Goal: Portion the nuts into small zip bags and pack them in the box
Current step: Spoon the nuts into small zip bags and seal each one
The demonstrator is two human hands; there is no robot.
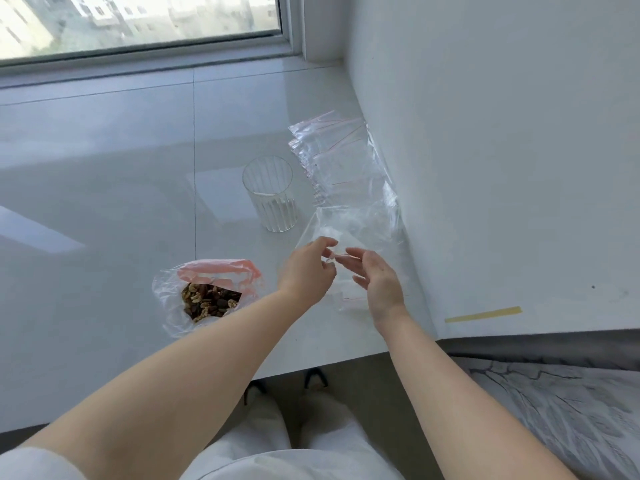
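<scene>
A clear bag of mixed nuts [211, 301] with a pink zip top lies open on the white sill [104, 202], left of my hands. My left hand [306, 271] and my right hand [379, 282] meet over a small clear zip bag [341, 268] with a red line; both pinch its top edge between fingertips. A fanned stack of empty small zip bags [332, 150] lies by the wall, partly under a larger clear plastic wrapper [367, 220]. No box is in view.
A ribbed clear glass [272, 199] stands just beyond my left hand. The white wall [485, 168] runs close on the right, with a strip of yellow tape [483, 314]. The window is at the back. A patterned bedcover [554, 410] lies below right.
</scene>
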